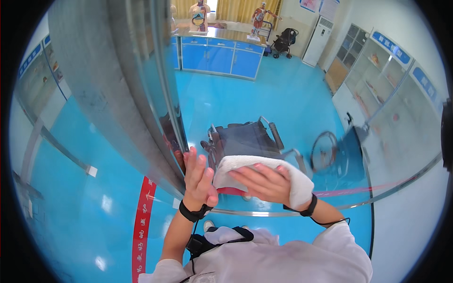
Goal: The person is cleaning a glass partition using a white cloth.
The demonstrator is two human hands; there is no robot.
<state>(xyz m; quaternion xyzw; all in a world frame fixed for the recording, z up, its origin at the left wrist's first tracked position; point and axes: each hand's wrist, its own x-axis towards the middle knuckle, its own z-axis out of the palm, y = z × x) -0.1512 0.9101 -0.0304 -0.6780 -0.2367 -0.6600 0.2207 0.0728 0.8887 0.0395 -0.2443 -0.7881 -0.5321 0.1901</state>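
Observation:
A white cloth [300, 184] lies flat under my right hand [265, 180], which holds it up against a clear glass pane [283, 102]. One end of the cloth wraps back past the heel of that hand. My left hand [199, 180] is raised just left of the cloth, with nothing in it. Its fingers are extended beside the grey metal door frame [109, 81]; whether they touch the frame or the glass I cannot tell. Black straps circle both my wrists, and a cable runs from each.
Through the glass a dark wheelchair [247, 139] and another wheelchair [339, 152] stand on the blue floor. Blue cabinets [212, 56] bear anatomical models [199, 17]. A folded stroller [284, 40] is behind. Display cabinets [375, 70] line the right. A red floor strip [143, 226] bears writing.

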